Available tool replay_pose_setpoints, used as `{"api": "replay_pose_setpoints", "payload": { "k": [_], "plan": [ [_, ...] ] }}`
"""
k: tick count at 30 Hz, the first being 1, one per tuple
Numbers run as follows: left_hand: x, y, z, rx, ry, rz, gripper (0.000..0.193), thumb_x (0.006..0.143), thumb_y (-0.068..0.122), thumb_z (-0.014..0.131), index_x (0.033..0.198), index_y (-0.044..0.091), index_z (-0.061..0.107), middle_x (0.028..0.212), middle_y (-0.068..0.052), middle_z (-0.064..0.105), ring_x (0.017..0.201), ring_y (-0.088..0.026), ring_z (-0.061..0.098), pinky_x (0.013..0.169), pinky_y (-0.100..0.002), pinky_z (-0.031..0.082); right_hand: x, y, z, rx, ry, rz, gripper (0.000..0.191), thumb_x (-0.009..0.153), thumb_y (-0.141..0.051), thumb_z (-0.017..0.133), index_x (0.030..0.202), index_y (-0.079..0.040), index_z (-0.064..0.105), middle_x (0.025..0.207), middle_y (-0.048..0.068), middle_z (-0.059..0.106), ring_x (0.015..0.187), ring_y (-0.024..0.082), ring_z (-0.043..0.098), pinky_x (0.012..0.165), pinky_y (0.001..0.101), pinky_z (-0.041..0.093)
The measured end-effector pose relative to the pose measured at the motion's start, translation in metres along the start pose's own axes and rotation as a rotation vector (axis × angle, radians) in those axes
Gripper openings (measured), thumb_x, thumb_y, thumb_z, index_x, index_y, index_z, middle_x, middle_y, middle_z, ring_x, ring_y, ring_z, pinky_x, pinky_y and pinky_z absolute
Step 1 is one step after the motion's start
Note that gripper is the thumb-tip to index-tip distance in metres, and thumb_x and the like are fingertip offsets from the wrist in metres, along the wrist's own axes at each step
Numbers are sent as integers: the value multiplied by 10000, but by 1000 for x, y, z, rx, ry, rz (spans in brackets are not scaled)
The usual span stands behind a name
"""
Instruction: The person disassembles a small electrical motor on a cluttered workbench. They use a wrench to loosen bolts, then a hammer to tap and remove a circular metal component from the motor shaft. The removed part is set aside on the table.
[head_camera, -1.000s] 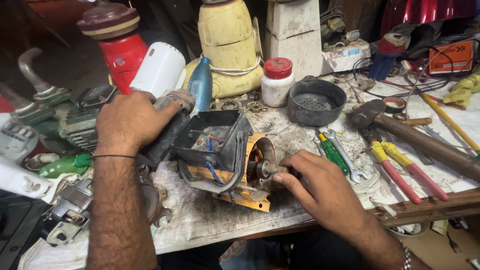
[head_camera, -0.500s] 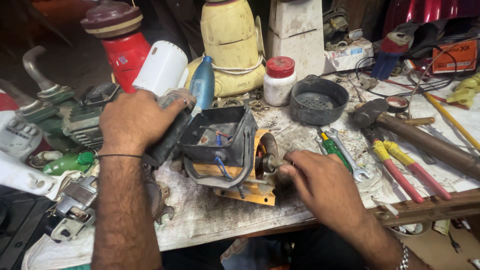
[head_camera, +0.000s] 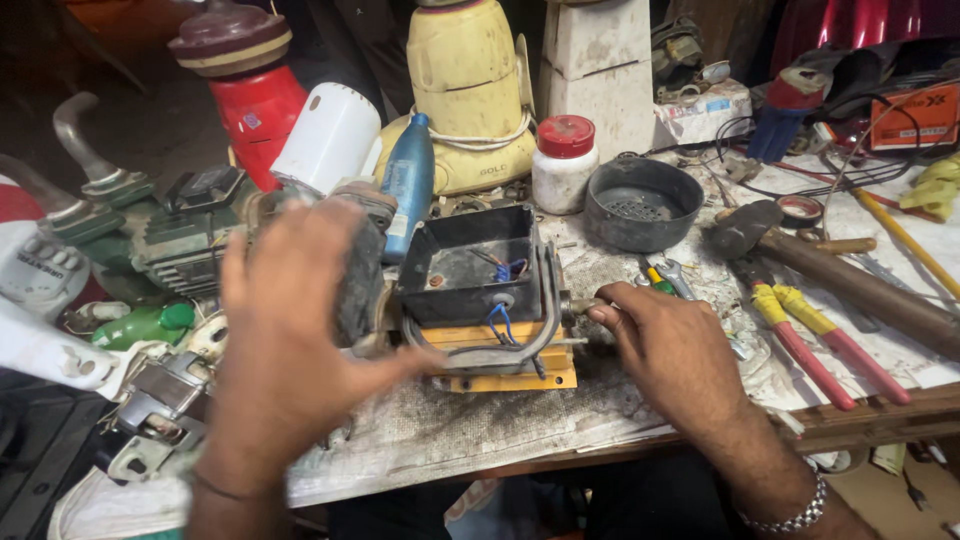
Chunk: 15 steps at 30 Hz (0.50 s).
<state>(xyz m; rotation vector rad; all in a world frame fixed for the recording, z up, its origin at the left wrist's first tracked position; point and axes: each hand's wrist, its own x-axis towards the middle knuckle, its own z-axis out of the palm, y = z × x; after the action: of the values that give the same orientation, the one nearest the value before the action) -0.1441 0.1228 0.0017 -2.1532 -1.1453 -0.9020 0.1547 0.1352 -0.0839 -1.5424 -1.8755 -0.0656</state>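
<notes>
An orange-yellow electric motor (head_camera: 505, 365) with an open black terminal box (head_camera: 470, 265) on top lies level on the paper-covered bench. Blue and red wires show inside the box. My right hand (head_camera: 670, 355) grips the motor's shaft end (head_camera: 578, 305) at its right side. Blurred with motion, my left hand (head_camera: 290, 330) hovers with spread fingers just left of the motor, in front of its dark end housing (head_camera: 358, 270), holding nothing.
A blue bottle (head_camera: 408, 185), a white jar with a red lid (head_camera: 563, 165) and a dark metal bowl (head_camera: 643, 205) stand behind the motor. A hammer (head_camera: 830, 275), pliers (head_camera: 820, 340) and spanners lie at the right. Green pump parts (head_camera: 175, 245) crowd the left.
The motor has rolled from tilted to level, its terminal box now facing up. My left hand has come off the dark housing and opened. My right hand stays on the shaft.
</notes>
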Motion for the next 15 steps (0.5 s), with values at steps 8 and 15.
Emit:
{"api": "replay_pose_setpoints", "payload": {
  "k": [8,15],
  "plan": [
    [-16,-5,4,63,-45,73,901,560,658,875,1251,115,678,1213,-80,697,1218,-345,575,1005,-596,331,0,0,2,31,9,13,253,935,-307,643,1057,-99,717,855,172,729,782,411,688,678,514,527],
    [2,-34,15,26,144,-68,572,749,438,940,1144,69,753,1169,-92,764,1053,-262,695,879,-442,450,2,0,3,47,15,-9,258,941,-321,638,1057,-104,717,818,170,725,773,406,688,670,514,523]
  ]
}}
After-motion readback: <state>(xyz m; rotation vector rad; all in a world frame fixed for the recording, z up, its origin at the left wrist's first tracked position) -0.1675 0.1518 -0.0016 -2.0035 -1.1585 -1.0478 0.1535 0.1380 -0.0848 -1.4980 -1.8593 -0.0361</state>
